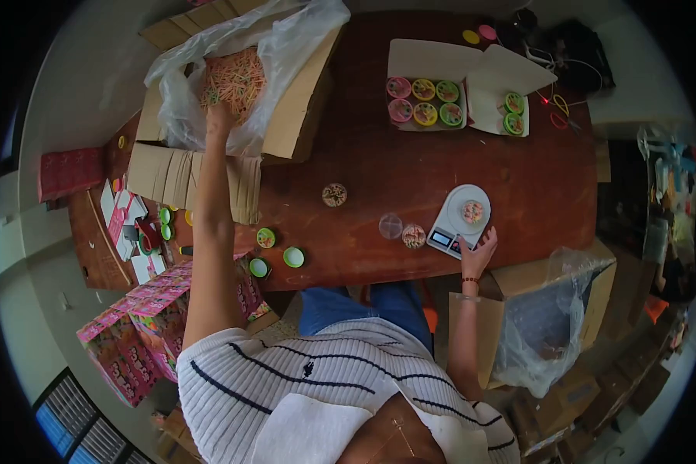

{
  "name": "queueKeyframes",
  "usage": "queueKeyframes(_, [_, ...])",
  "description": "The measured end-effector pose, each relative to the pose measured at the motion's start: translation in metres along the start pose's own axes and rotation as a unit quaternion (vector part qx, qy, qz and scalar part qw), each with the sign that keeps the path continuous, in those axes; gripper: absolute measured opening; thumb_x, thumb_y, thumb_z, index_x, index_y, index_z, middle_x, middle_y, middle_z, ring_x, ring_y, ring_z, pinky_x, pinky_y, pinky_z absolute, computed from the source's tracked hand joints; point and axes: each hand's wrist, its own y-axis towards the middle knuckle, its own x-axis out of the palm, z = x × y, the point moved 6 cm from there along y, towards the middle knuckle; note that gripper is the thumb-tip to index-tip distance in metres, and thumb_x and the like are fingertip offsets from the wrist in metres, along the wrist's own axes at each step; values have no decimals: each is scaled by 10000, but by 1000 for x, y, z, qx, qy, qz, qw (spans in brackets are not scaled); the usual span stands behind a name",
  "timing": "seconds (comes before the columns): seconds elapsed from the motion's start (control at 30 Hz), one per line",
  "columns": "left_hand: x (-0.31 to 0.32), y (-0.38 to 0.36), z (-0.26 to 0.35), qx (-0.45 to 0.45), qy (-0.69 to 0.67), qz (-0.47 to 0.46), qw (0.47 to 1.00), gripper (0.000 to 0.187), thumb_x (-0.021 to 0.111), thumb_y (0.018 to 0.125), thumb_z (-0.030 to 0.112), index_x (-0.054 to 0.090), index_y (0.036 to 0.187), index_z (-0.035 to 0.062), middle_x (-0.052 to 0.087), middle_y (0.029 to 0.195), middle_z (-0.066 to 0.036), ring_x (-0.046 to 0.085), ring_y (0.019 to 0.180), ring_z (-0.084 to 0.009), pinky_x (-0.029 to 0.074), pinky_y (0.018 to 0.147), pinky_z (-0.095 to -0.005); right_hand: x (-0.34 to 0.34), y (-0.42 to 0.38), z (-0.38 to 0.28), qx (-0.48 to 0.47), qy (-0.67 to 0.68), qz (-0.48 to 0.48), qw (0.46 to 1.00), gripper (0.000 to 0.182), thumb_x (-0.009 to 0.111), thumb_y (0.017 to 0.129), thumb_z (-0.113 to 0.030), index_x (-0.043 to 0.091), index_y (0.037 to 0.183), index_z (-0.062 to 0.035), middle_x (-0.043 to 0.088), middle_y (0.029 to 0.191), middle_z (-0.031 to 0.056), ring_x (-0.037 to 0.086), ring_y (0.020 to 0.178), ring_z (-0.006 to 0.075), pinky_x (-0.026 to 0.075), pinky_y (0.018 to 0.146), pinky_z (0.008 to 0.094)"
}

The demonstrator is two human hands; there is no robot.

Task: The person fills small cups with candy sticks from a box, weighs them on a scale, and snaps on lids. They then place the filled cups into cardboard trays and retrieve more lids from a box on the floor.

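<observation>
Head view: the left hand point(219, 117) is dipped among small coloured sticks point(240, 73) in the far-left carton point(295, 108); whether it pinches any is hidden. The right hand point(475, 260), fingers loosely spread, is at the near edge of the digital scale point(447, 219), which bears a filled tub point(472, 211). Lifting sticks out would likely call for closed fingers kept clear of the crumpled plastic liner point(284, 54). Pink-, yellow- and green-rimmed tubs point(424, 114) sit in the far-right white box point(423, 59).

The left arm point(211, 232) is stretching far forward, nearly straight, with the left hand point(219, 116) pointing its partly hidden fingers away from the body. The right forearm point(464, 332) is extending forward too, the right hand point(479, 251) spreading its fingers loosely.
</observation>
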Motion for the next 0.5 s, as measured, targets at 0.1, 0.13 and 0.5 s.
queueKeyframes(0.1, [10, 12, 15, -27, -36, 19, 999, 290, 680, 820, 267, 716, 901, -9, 694, 839, -251, 694, 815, -434, 563, 721, -498, 27, 28, -22, -95, -68, 15, 993, 968, 902, 670, -166, 364, 1465, -37, 430, 1458, 207, 445, 1305, 405, 373, 1110, 485])
queueKeyframes(0.13, [3, 11, 22, -41, -42, -22, 998, 248, 673, 845, 229, 723, 892, -9, 702, 875, -252, 697, 851, -434, 570, 737, -497, 35, 33, -25, -86, -90, 8, 992, 981, 904, 671, -212, 364, 1472, -44, 436, 1466, 205, 416, 1330, 416, 332, 1133, 495])
queueKeyframes(0.5, [-77, -20, 29, -76, -237, 41, 968, 313, 744, 816, 310, 735, 903, 10, 711, 757, -176, 720, 787, -290, 540, 696, -394, 41, 32, -14, 24, 11, 55, 998, 665, 869, 744, -192, 526, 1287, -21, 598, 1281, 166, 582, 1190, 318, 452, 1022, 420])
